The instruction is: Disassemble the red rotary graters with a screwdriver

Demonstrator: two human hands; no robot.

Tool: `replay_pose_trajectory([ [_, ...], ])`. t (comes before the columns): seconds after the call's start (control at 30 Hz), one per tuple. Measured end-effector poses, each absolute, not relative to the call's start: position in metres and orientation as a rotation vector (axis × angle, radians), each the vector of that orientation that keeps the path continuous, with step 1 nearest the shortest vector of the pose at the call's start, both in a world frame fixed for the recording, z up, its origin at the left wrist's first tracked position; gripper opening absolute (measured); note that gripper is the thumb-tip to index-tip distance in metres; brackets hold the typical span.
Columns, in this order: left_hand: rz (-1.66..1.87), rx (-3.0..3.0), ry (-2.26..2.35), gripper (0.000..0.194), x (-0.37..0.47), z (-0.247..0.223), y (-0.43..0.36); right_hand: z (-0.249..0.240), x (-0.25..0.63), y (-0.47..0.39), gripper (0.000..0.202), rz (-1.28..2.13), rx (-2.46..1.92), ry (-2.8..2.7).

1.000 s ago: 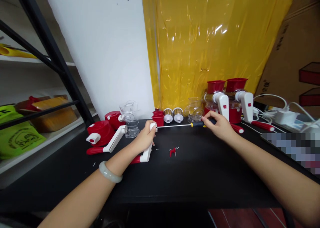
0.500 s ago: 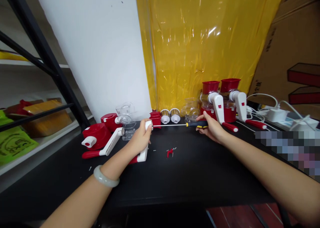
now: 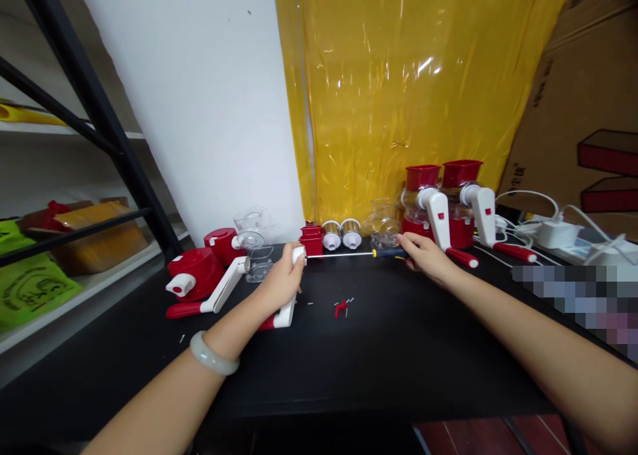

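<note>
My left hand [image 3: 285, 277] is closed around a white crank handle [image 3: 285, 313] with a red grip, held above the black table. My right hand [image 3: 423, 256] grips a screwdriver [image 3: 387, 252] by its dark blue and yellow handle. The screwdriver lies level, its thin shaft running left to the white end of the crank handle. Its tip is hidden at that end. Below the shaft, a small red plastic piece [image 3: 341, 308] lies on the table with several small screws [image 3: 351, 300] around it.
Red grinder bases [image 3: 197, 272] and another crank handle [image 3: 226, 285] sit at the left. Two drum graters [image 3: 351, 234] and a red hopper [image 3: 312, 240] stand at the back. Two assembled grinders [image 3: 461, 206] stand at the right, near white cables and a power strip [image 3: 555, 232].
The fingers of my right hand have shifted on the screwdriver handle, covering more of its end. My left hand still holds the crank handle. The view has shifted slightly.
</note>
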State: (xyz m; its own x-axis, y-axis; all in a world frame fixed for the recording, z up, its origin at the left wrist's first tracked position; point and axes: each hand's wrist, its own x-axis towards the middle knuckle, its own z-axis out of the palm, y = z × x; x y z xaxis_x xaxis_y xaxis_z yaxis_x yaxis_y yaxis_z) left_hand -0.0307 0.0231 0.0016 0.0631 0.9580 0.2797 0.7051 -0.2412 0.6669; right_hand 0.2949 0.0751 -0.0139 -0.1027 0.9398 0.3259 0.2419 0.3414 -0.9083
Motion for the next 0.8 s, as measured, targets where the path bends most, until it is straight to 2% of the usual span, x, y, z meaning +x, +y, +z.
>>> replay_pose_trajectory([
  [0.53, 0.953, 1.886, 1.658, 0.037, -0.035, -0.006, 0.031, -0.004, 0.301, 0.07, 0.031, 0.605, -0.984, -1.742],
  [0.8, 0.944, 1.861, 1.653, 0.034, -0.034, -0.006, 0.031, 0.001, 0.302, 0.063, 0.029, 0.59, -0.935, -1.732],
])
